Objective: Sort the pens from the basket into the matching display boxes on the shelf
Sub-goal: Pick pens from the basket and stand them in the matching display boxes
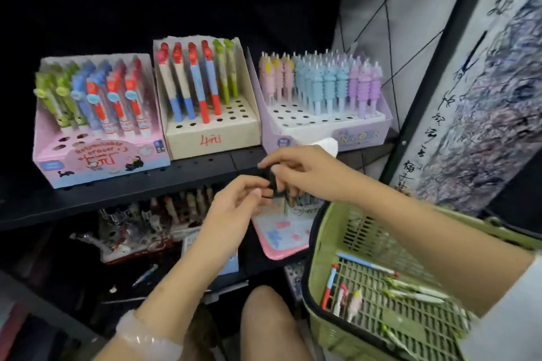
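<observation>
Light falls from above and in front, bright on the three display boxes (211,91) beyond the fingers (264,184), while everything behind and below them sinks into near black. The whole frame is soft. Motion blur smears both hands, and the dark thing pinched between the fingertips cannot be made out. Straight lines bow at the edges. The basket (328,243) beside the fingers is evenly lit.

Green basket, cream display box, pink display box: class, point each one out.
green basket (328,246), head view, on its left wall
cream display box (214,138), head view, on its front panel
pink display box (99,161), head view, on its front panel
</observation>
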{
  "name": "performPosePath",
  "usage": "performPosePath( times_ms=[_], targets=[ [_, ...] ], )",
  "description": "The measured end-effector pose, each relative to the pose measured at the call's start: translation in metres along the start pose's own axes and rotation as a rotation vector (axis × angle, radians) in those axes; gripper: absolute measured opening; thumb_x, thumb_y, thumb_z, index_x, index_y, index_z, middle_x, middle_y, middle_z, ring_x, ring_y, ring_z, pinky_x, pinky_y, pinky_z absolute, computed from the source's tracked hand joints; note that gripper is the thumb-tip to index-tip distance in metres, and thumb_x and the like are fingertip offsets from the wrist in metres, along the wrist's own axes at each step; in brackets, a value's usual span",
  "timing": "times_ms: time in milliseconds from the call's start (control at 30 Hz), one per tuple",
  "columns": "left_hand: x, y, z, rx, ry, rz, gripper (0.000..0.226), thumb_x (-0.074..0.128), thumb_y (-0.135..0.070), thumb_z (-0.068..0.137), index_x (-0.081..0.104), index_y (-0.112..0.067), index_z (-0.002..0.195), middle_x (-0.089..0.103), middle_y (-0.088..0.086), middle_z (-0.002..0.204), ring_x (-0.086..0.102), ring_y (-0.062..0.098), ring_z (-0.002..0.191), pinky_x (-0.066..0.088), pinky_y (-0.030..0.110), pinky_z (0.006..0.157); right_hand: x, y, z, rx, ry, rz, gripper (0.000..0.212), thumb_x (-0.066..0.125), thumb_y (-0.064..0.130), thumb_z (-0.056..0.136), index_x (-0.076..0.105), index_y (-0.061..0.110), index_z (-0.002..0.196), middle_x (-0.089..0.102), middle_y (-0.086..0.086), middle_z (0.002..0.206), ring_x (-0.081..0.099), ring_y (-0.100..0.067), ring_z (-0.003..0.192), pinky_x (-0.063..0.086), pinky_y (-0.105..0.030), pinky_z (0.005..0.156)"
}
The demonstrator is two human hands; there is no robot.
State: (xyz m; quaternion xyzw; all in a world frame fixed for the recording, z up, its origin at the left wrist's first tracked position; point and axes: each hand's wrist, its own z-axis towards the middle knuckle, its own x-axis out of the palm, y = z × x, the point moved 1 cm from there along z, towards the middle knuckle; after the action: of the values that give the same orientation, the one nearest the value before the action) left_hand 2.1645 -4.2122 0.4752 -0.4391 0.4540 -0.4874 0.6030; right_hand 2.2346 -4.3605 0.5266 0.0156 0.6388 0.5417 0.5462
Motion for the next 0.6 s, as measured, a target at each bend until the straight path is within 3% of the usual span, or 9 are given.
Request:
performPosePath(
  times_ms=[100,200,267,333,400,500,600],
  targets=[
    [0.048,0.021,-0.003,-0.038,0.124,-0.002,0.028,0.044,-0.002,0.095,0.061,-0.023,0.087,0.066,-0.007,0.084,0.064,0.004,0.081,0.051,0.016,0.071,-0.01,-0.053,-0.057,0.166,0.009,0.007,0.021,0.047,0.016,0.096,0.061,0.032,0.099,0.064,0.008,0.065,0.056,0.001,0.053,0.046,-0.012,0.055],
    [0.089,0.042,-0.006,-0.113,0.242,0.066,0.027,0.044,-0.01,0.096,0.06,-0.029,0.086,0.065,-0.015,0.082,0.063,0.003,0.084,0.049,0.019,0.077,-0.012,-0.114,-0.107,0.375,0.015,-0.108,0.02,0.048,0.015,0.096,0.064,0.017,0.107,0.063,0.012,0.065,0.056,0.005,0.052,0.043,-0.007,0.054],
    [0.112,0.052,-0.008,-0.117,0.323,0.126,0.027,0.045,-0.013,0.096,0.059,-0.034,0.086,0.063,-0.018,0.086,0.061,-0.001,0.085,0.047,0.017,0.079,-0.006,-0.153,-0.136,0.496,0.08,-0.213,0.022,0.048,0.012,0.095,0.064,0.013,0.109,0.064,0.008,0.071,0.053,0.007,0.054,0.039,-0.004,0.054],
    [0.127,0.058,-0.009,-0.065,0.393,0.267,0.026,0.046,-0.018,0.096,0.056,-0.039,0.085,0.061,-0.022,0.09,0.057,-0.003,0.088,0.044,0.015,0.079,0.008,-0.185,-0.16,0.609,0.187,-0.27,0.025,0.046,0.011,0.093,0.065,0.013,0.11,0.065,0.002,0.085,0.057,-0.001,0.067,0.036,-0.005,0.056],
    [0.135,0.062,-0.006,-0.004,0.451,0.433,0.02,0.046,-0.025,0.096,0.056,-0.041,0.092,0.06,-0.025,0.094,0.055,-0.004,0.09,0.044,0.02,0.081,0.028,-0.211,-0.177,0.695,0.297,-0.287,0.021,0.045,0.012,0.093,0.065,0.017,0.096,0.066,-0.005,0.095,0.06,-0.014,0.083,0.035,-0.014,0.061],
    [0.137,0.066,-0.001,-0.002,0.456,0.474,0.018,0.044,-0.026,0.096,0.059,-0.037,0.1,0.062,-0.021,0.097,0.057,0.001,0.093,0.048,0.031,0.082,0.069,-0.234,-0.187,0.829,0.401,-0.222,0.023,0.046,0.017,0.093,0.059,0.014,0.075,0.065,-0.012,0.086,0.06,-0.023,0.082,0.043,-0.026,0.064],
    [0.138,0.067,-0.003,0.007,0.434,0.475,0.023,0.044,-0.026,0.095,0.057,-0.045,0.093,0.061,-0.024,0.093,0.055,-0.005,0.091,0.047,0.023,0.079,0.107,-0.24,-0.184,0.935,0.368,-0.164,0.034,0.044,0.02,0.093,0.049,0.014,0.06,0.058,-0.013,0.078,0.058,-0.025,0.08,0.038,-0.025,0.064]
  ],
)
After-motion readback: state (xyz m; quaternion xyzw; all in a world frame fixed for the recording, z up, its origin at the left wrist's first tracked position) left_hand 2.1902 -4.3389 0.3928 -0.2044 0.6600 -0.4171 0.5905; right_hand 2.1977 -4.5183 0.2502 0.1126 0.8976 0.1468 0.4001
